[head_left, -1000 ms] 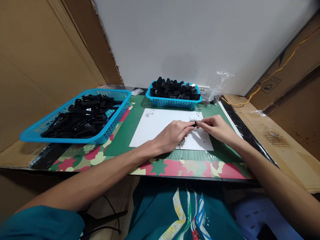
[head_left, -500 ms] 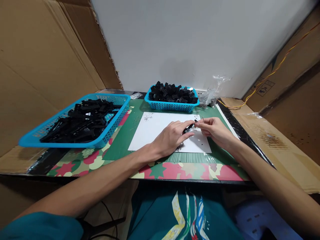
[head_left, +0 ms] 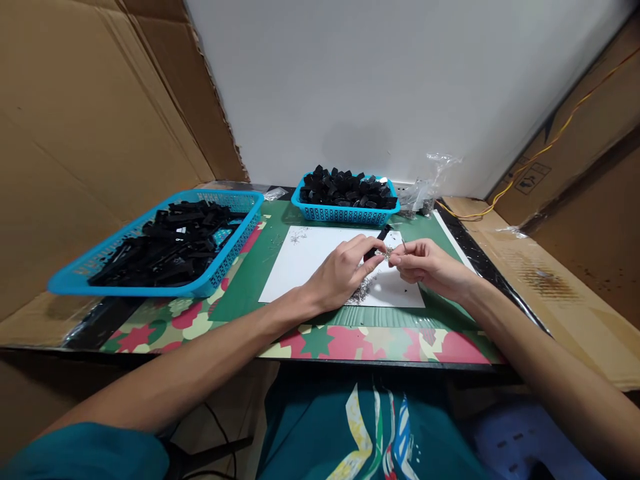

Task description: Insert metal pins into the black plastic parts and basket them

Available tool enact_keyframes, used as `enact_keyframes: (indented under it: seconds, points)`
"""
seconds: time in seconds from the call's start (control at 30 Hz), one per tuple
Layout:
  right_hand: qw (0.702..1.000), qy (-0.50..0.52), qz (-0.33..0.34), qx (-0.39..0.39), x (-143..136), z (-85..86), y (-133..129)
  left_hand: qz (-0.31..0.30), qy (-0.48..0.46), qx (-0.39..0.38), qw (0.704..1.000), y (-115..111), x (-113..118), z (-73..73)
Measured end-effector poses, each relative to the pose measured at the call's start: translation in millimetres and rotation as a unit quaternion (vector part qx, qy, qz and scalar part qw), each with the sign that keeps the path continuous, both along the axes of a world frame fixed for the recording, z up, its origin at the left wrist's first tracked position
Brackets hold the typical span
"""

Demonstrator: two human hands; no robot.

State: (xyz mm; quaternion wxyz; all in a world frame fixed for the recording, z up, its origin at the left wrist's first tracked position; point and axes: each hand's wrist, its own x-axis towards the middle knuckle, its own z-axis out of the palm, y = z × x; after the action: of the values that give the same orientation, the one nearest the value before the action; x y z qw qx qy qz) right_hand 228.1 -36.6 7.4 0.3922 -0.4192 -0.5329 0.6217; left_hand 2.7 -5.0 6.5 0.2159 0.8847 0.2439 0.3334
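Long black pieces (head_left: 170, 241) are heaped in a large blue basket (head_left: 135, 291) at the left of a green mat (head_left: 243, 273), within apparent reach of the left arm. Beside it, a white sheet (head_left: 287, 277) is laid flat between the 2 baskets and the near edge, presumably so that tiny dark bits can be seen against it. Behind the sheet, short black pieces (head_left: 345, 187) are piled in a small blue basket (head_left: 345, 215), seemingly set back to leave the front free for the hands. Over the sheet, 1 black part (head_left: 384, 233) is grasped in the left hand (head_left: 345, 267), angled up and away, probably so that it is steadied and its near end exposed. Tiny metal bits (head_left: 361, 292) are scattered beneath the wrist, likely kept close for short reaches. The right hand (head_left: 433, 270) is pinched closed just beside it; a thin rod (head_left: 405, 246) is apparently gripped there, though what lies between the fingertips cannot be told. Clear plastic bags (head_left: 423, 195) are stood farther back at the right.
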Motion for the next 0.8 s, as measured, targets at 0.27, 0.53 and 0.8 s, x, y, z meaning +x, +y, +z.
enact_keyframes:
  seconds: [0.27, 0.53, 0.8]
  points:
    - [0.999, 0.007, 0.041, -0.022, -3.6, 2.5, -3.4, 0.004, 0.149, 0.221, 0.964, 2.5, -4.8, -2.2]
    - [0.983, -0.112, -0.035, 0.142, -6.7, 3.3, -5.6, -0.023, 0.079, 0.074, 0.994, 3.0, -5.0, 0.5]
    - [0.929, -0.218, -0.082, 0.287, -9.2, 2.1, -11.5, -0.04, 0.013, -0.055, 0.998, 1.2, -3.0, -0.1]
